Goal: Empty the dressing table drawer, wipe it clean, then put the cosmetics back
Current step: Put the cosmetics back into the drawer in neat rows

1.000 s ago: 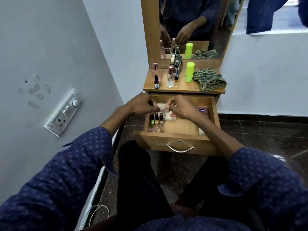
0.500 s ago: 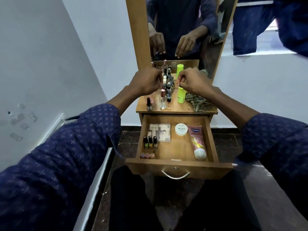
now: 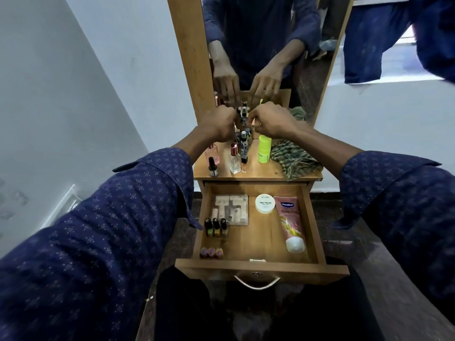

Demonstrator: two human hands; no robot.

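Note:
The wooden drawer [image 3: 317,217] is pulled open. In it lie a clear box of cosmetics [image 3: 231,209], a white nail polish jar [image 3: 265,203], a pink Vaseline tube [image 3: 291,222], three nail polish bottles [image 3: 216,226] and three small caps [image 3: 211,252]. Both hands are raised over the back of the table top [image 3: 261,172]. My left hand [image 3: 219,124] and my right hand [image 3: 273,121] have curled fingers pinching at a cluster of small dark bottles [image 3: 242,114] by the mirror. Knuckles hide the fingertips.
On the top stand a pink perfume [image 3: 213,153], a clear perfume bottle [image 3: 235,162], a black-capped bottle [image 3: 213,167], a lime green roll-on [image 3: 264,148] and a crumpled green cloth [image 3: 293,158]. The mirror [image 3: 270,33] is behind; a wall socket [image 3: 64,203] is left.
Both hands left the clear box in the drawer, rose to the table top and have now closed in on the small bottles at the back. The view tilted down.

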